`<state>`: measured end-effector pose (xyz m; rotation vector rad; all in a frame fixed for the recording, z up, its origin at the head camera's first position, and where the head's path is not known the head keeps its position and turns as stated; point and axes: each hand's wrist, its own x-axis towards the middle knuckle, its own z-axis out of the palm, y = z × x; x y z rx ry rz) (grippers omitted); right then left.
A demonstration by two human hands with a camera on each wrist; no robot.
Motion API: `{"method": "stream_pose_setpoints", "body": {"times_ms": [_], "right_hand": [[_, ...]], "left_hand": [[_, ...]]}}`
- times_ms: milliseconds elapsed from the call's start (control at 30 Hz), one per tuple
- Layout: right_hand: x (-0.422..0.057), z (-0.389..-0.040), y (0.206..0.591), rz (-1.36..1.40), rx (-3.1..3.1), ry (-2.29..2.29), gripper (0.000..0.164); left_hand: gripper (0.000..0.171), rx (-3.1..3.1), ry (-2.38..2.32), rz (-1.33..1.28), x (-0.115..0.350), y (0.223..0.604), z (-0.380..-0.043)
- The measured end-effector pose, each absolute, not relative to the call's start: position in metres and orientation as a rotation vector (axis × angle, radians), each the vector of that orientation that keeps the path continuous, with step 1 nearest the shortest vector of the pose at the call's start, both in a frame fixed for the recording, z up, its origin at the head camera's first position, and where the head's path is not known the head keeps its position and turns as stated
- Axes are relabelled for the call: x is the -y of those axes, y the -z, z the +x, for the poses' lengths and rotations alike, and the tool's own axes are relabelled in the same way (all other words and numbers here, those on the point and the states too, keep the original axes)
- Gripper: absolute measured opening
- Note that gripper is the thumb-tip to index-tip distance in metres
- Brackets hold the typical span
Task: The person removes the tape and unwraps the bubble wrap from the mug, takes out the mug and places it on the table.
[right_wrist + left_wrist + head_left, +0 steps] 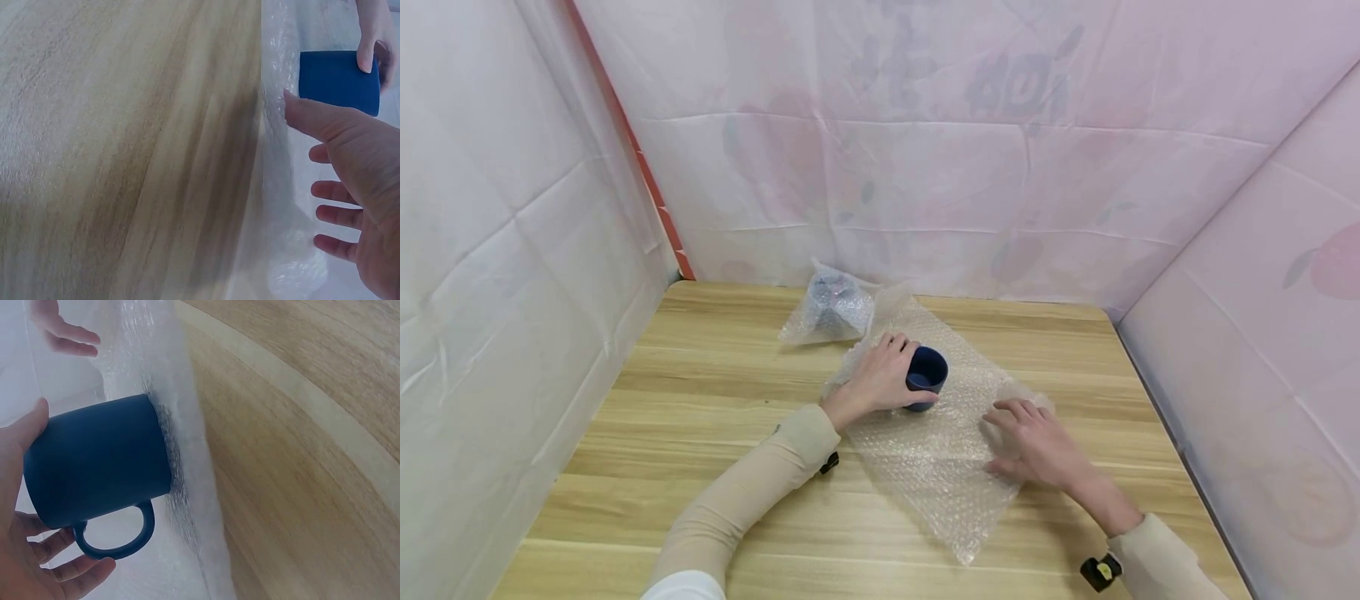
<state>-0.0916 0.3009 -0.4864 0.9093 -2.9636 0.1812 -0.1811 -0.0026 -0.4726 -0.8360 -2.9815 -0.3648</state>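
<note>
A dark blue mug (pixel 927 369) stands upright on a sheet of bubble wrap (pixel 917 454) laid on the wooden table. My left hand (pixel 883 375) grips it near the rim, thumb on the near side and fingers round the far side. In the left wrist view the mug's handle (pixel 119 544) shows beside those fingers. Over the right corner of the wrap, my right hand (pixel 1037 442) has its fingers spread and loosely bent. The right wrist view shows the thumb of that hand (pixel 369 181) close to the wrap; whether it touches I cannot tell.
Behind the mug, at the back of the table (pixel 700 400), lies a bubble-wrapped bundle (pixel 835 304) with something dark inside. White and pink sheets (pixel 925 183) hang as walls at the back and both sides.
</note>
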Motion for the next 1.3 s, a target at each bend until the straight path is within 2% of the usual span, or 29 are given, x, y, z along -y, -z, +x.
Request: {"method": "stream_pose_setpoints", "body": {"times_ms": [800,1300], "right_hand": [[-0.278,-0.102,0.506,0.955,3.046,-0.209,0.095],[-0.269,-0.101,0.511,0.934,3.033,-0.108,0.092]], "left_hand": [[0.101,3.019,0.368,-0.779,-0.002,0.474,-0.185],[0.095,2.957,0.323,-0.751,-0.004,0.478,-0.188]]}}
